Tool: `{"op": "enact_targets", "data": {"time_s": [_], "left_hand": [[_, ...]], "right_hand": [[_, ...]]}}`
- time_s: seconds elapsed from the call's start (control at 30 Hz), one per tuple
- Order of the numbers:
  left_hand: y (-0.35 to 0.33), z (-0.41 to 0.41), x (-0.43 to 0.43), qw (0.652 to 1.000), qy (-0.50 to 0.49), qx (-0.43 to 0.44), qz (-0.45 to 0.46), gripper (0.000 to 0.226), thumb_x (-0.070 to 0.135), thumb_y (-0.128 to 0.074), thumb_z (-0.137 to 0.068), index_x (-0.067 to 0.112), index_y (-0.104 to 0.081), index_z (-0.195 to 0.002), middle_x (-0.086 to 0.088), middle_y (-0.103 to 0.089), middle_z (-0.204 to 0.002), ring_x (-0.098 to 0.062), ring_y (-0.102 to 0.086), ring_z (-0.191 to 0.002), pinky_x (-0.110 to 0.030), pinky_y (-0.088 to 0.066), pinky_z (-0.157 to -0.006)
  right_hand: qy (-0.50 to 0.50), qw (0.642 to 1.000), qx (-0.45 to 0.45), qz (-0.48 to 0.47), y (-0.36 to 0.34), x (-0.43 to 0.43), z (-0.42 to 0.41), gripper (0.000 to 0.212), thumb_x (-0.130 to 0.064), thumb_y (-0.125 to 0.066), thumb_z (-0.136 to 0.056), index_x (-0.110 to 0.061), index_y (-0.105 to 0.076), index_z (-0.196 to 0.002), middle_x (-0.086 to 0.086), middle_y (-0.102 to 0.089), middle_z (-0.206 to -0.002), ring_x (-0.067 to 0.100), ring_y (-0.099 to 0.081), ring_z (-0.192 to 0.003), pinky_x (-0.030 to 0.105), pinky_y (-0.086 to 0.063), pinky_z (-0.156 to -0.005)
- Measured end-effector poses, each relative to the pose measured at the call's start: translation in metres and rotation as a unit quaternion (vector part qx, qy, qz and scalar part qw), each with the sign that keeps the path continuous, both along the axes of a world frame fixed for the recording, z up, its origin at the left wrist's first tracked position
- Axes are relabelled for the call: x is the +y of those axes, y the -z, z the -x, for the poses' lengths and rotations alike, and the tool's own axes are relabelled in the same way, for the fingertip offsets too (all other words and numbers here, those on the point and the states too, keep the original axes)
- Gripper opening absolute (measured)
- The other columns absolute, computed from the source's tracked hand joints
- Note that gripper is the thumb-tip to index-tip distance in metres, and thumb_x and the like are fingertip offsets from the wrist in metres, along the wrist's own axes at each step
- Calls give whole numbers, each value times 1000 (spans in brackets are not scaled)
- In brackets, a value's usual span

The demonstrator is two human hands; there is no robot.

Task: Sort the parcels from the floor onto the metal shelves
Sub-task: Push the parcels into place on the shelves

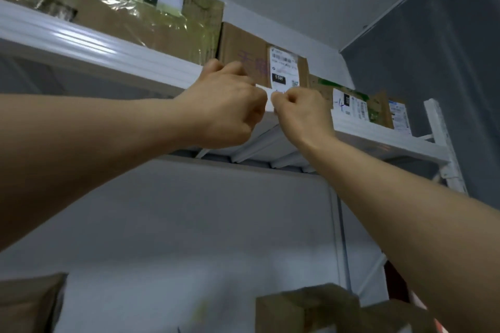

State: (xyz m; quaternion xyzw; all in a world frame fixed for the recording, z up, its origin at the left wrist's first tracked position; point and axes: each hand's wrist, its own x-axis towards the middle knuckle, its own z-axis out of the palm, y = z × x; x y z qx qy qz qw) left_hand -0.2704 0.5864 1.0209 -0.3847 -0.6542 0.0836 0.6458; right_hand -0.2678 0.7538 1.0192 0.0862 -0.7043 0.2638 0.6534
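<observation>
I look up at a white metal shelf [89, 46] with cardboard parcels standing along it. A small brown parcel [243, 48] with a white shipping label stands in the middle. Both my arms reach up to its front. My left hand [227, 105] and my right hand [300, 111] have curled fingers and together pinch a small white paper slip [269, 101] at the shelf's front edge, just below that parcel's label. What the fingertips do behind the slip is hidden.
A large tape-wrapped parcel [135, 8] stands left of the small one. A green-taped parcel [357, 105] stands to the right, near the shelf's upright post [441, 140]. Cardboard boxes [311, 308] lie on a lower level. A grey wall [433, 48] closes the right side.
</observation>
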Motion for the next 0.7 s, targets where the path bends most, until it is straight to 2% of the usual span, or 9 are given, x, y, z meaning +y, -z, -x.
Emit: {"op": "enact_targets", "data": {"time_s": [0.07,0.13,0.2,0.27,0.33,0.37,0.47,0.57,0.7], "left_hand": [[17,-4,-16,1000,15,-17,-5,20,35,-50,-91,22,-64,-84,4,-60,-78,-23,-46,-103,-42,-33,-90],[39,-8,-31,999,27,-43,-4,29,38,-48,-93,21,-57,-71,1,-58,-69,-26,-50,-90,-41,-39,-81],[62,-12,-44,997,32,-74,-18,35,40,-48,-95,23,-45,-65,2,-50,-62,-26,-50,-70,-36,-39,-62],[87,-16,-56,994,32,-101,-37,32,42,-47,-96,24,-45,-69,7,-44,-61,-21,-43,-58,-33,-32,-55],[114,-22,-68,992,21,-121,-40,26,41,-46,-96,23,-53,-78,8,-44,-62,-16,-38,-55,-31,-30,-54],[128,-26,-75,990,13,-134,-34,26,41,-46,-97,22,-56,-82,6,-45,-63,-14,-38,-54,-31,-29,-54],[173,-47,-97,983,2,-183,-17,28,40,-45,-99,19,-59,-86,2,-48,-63,-12,-42,-54,-31,-33,-55],[223,-71,-124,974,-6,-227,-4,31,43,-45,-96,18,-60,-84,8,-43,-61,-8,-38,-53,-33,-33,-58],[298,-93,-159,943,-28,-330,-26,33,48,-43,-89,22,-62,-83,13,-40,-58,-12,-35,-53,-33,-35,-59]], "right_hand": [[-1,1000,9,-9,13,-12,-6,40,-34,-52,-94,-9,-56,-63,10,-66,-71,30,-61,-71,41,-49,-64],[2,1000,16,-25,31,-25,-11,42,-34,-53,-94,1,-63,-71,17,-67,-74,31,-62,-72,42,-50,-66],[-13,999,4,-45,52,-37,-15,45,-32,-54,-94,7,-61,-72,22,-63,-71,29,-55,-64,44,-49,-65],[-37,998,-24,-51,77,-50,-18,45,-29,-56,-94,9,-58,-71,21,-52,-63,25,-46,-57,48,-49,-63],[-66,995,-55,-42,103,-64,-22,42,-26,-57,-91,4,-54,-63,14,-45,-58,22,-41,-55,51,-47,-61],[-87,993,-71,-37,118,-71,-24,40,-26,-57,-90,-4,-51,-56,8,-45,-54,20,-40,-53,50,-47,-59],[-144,979,-140,-42,170,-95,-35,44,-24,-59,-90,-23,-47,-47,-12,-44,-40,7,-36,-41,32,-37,-50],[-209,950,-226,-47,224,-117,-44,48,-25,-61,-87,-28,-52,-40,-11,-41,-39,7,-34,-40,27,-29,-50],[-276,905,-321,-40,305,-147,-48,41,-33,-61,-85,-29,-59,-44,-9,-46,-40,4,-40,-40,24,-30,-49]]}}
